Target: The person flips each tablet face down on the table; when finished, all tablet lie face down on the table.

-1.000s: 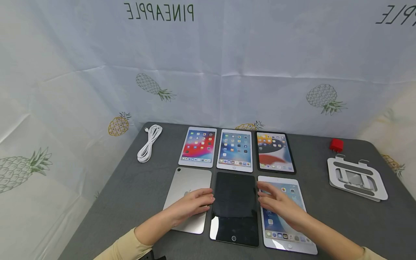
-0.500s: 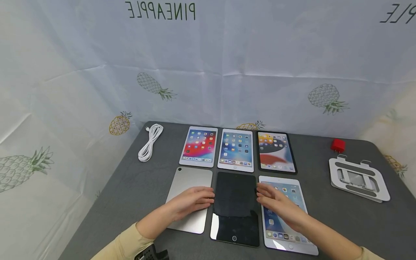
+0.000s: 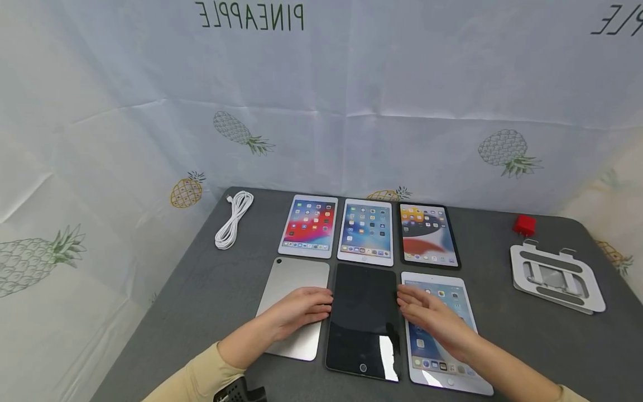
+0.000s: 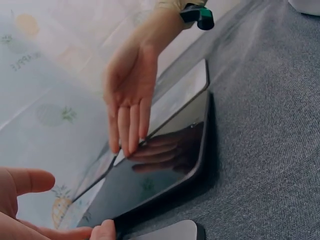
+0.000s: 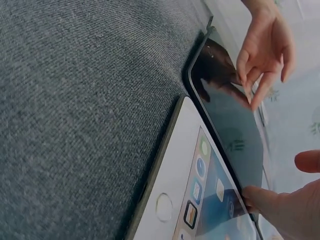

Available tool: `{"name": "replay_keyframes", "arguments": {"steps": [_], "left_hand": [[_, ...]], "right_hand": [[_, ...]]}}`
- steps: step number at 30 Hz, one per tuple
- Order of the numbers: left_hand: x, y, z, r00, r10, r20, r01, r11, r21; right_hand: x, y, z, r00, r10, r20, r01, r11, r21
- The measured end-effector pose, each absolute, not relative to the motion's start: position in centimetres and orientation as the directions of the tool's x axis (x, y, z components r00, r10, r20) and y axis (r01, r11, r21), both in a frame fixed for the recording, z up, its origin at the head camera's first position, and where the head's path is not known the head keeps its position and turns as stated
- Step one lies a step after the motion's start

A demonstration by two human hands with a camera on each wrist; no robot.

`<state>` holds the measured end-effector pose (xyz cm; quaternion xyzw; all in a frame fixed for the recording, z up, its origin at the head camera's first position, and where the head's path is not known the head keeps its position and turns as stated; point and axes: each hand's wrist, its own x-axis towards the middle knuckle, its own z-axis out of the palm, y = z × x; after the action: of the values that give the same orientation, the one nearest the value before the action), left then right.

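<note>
A black tablet (image 3: pixel 363 304) with a dark screen and round home button lies in the middle of the front row. My left hand (image 3: pixel 298 312) reaches over a silver tablet (image 3: pixel 296 273) that lies back up, fingertips at the black tablet's left edge. Opposite it, my right hand (image 3: pixel 437 319) extends over a white tablet (image 3: pixel 419 357) with a lit screen, fingertips at the right edge. Both hands have fairly straight fingers, seen mirrored in the dark glass (image 4: pixel 145 192) in the left wrist view. From the right wrist, its fingertips (image 5: pixel 255 195) meet the edge between the two tablets.
Behind stand three lit tablets in a row: a white one (image 3: pixel 308 226), another white one (image 3: pixel 365 231) and a black-framed one (image 3: pixel 429 234). A coiled white cable (image 3: pixel 234 219) lies back left. A red charger plug (image 3: pixel 524 225) and a folded silver stand (image 3: pixel 557 276) are at right.
The bright reflection on the black tablet has jumped from its lower left to its lower right. Both hands stay nearly still at its edges; the whole view has shifted slightly.
</note>
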<state>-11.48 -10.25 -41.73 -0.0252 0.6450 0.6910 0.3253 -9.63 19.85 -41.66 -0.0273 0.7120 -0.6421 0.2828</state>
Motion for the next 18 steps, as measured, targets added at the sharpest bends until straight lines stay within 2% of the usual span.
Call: {"name": "replay_keyframes", "arguments": {"steps": [6, 9, 11, 13, 15, 18], "left_hand": [[-11.1, -9.3, -41.9, -0.836, 0.374, -0.401, -0.422, 0.028, 0.906], [-10.9, -8.8, -41.9, -0.87, 0.352, -0.346, -0.362, 0.022, 0.932], [-10.8, -8.5, -41.9, -0.886, 0.339, -0.317, -0.331, 0.017, 0.943], [-10.6, -8.2, -41.8, -0.895, 0.345, -0.283, -0.3, 0.005, 0.954], [-10.5, -8.0, -41.8, -0.9, 0.355, -0.253, -0.278, -0.019, 0.96], [-10.3, -8.0, -41.9, -0.906, 0.367, -0.211, -0.249, -0.059, 0.967]], "right_hand": [[-9.5, 19.2, -41.8, -0.849, -0.36, -0.387, 0.339, 0.189, -0.921], [-9.7, 19.1, -41.7, -0.855, -0.368, -0.365, 0.28, 0.265, -0.923], [-10.0, 19.1, -41.5, -0.857, -0.382, -0.346, 0.203, 0.367, -0.908], [-10.5, 19.1, -41.1, -0.864, -0.408, -0.296, 0.074, 0.48, -0.874], [-11.2, 18.9, -40.9, -0.879, -0.431, -0.203, -0.087, 0.564, -0.821], [-12.5, 17.9, -40.9, -0.904, -0.428, -0.021, -0.273, 0.613, -0.741]]}}
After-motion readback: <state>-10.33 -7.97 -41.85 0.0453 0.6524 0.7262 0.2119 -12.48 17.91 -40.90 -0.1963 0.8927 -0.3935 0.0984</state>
